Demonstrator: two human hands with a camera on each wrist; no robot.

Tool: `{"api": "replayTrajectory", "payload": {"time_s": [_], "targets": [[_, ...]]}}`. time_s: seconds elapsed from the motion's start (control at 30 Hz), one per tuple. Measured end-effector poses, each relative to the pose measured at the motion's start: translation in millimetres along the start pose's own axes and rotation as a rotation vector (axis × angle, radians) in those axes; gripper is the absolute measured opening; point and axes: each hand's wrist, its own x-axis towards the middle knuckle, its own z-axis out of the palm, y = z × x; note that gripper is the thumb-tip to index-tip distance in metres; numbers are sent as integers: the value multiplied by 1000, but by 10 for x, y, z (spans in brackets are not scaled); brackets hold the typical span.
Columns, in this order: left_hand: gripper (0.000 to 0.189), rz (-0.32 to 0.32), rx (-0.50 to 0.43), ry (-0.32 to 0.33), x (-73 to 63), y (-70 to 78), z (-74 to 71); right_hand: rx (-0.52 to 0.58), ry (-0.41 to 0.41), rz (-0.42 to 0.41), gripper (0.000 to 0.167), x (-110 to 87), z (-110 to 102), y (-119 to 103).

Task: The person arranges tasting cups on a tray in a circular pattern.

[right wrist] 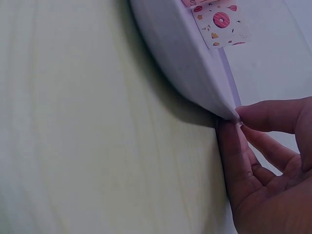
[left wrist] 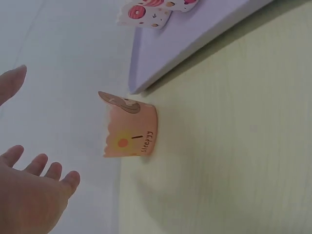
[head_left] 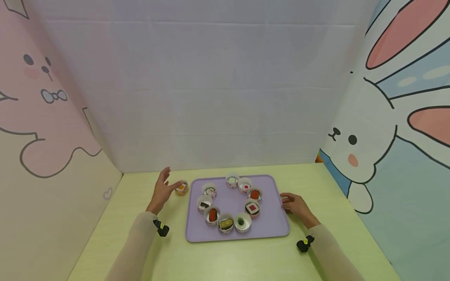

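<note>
My left hand (head_left: 161, 192) hovers with extended fingers beside a pink paper cup (left wrist: 130, 127) printed with "sleepyy". In the head view the thumb overlaps this cup, while the left wrist view shows the fingers apart from it. The cup stands upright on the table left of the lilac tray (head_left: 272, 222), with a small orange-and-white sushi piece (head_left: 181, 187) inside. At the tray's right edge, my right hand (head_left: 298, 206) pinches the rim between thumb and fingers. Several paper cups holding toy-like sushi pieces form a ring on the tray, among them a white cup (head_left: 243, 223) at the front.
The pale yellow table (head_left: 225, 259) meets a white wall sheet (head_left: 211, 97) at the back. Side panels with cartoon rabbits flank it, the right one (head_left: 372, 148) near my right arm. A small black camera is strapped to each wrist.
</note>
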Motion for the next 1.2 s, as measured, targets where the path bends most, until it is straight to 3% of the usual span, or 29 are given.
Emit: {"api": "replayTrajectory", "payload": {"time_s": [0.53, 0.9, 1.2], "targets": [[105, -126, -23, -81, 57, -303, 163, 6, -3, -9, 50, -2, -1, -4], [105, -131, -45, -117, 75, -420, 292, 9, -7, -8, 48, 12, 4, 1], [98, -119, -12, -93, 113, -480, 327, 8, -6, 8, 48, 0, 6, -18]]}}
